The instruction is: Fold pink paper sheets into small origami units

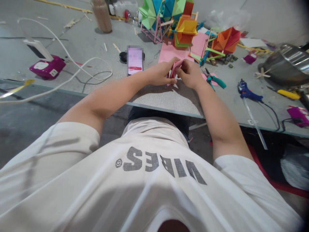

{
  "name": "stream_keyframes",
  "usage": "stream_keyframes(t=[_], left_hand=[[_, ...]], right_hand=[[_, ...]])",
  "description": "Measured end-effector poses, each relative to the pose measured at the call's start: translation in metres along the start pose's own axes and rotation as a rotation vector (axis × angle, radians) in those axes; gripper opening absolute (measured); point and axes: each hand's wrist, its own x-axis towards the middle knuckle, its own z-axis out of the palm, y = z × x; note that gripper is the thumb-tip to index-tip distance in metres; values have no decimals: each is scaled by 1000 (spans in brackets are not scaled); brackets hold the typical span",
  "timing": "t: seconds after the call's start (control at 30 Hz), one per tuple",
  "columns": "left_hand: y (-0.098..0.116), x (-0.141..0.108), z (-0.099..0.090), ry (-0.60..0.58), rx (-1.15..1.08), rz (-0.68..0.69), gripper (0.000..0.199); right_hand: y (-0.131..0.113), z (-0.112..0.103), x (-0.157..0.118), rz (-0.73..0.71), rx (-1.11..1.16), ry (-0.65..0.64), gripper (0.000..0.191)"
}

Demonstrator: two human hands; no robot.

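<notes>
Both hands meet over the front of the table, pinching one small piece of folded pink paper (pixel 178 65). My left hand (pixel 163 71) grips it from the left side, fingers bent round its edge. On the other side my right hand (pixel 191 73) has thumb and fingertips closed on the same paper. Its exact fold is partly hidden by the fingers. Larger pink paper sheets (pixel 166 51) lie just behind the hands. Teal-handled pliers (pixel 216 80) rest to the right of my right hand, on a pink scrap.
Colourful folded-paper shapes (pixel 185 30) stand at the back. Left are a phone (pixel 135 60), a purple power adapter (pixel 48 66) with a looping white cable, and a brown bottle (pixel 101 16). Right are a blue glue gun (pixel 248 91), a yellow-handled knife (pixel 288 94) and a metal pot (pixel 286 64).
</notes>
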Motion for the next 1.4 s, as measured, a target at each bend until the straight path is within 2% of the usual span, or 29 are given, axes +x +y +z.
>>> stream_keyframes(t=[0.23, 0.57, 0.7, 0.87, 1.0, 1.17, 1.4], left_hand=[[2, -1, -1, -18, -5, 14, 103], [-5, 4, 1, -5, -20, 9, 111], [-1, 3, 2, 18, -28, -16, 99], [8, 0, -1, 43, -13, -18, 85], [1, 2, 0, 42, 7, -9, 87], [-9, 3, 2, 12, 29, 20, 95], [-2, 1, 1, 6, 6, 13, 100]], right_hand=[[10, 4, 4, -13, 7, 24, 82], [2, 2, -1, -11, 38, 9, 72], [-3, 2, -1, 18, 56, 15, 70], [10, 3, 1, 5, 58, 13, 78], [17, 4, 2, 3, 48, 6, 81], [8, 1, -1, 19, 40, -6, 73], [-12, -3, -5, 61, 31, -27, 69]])
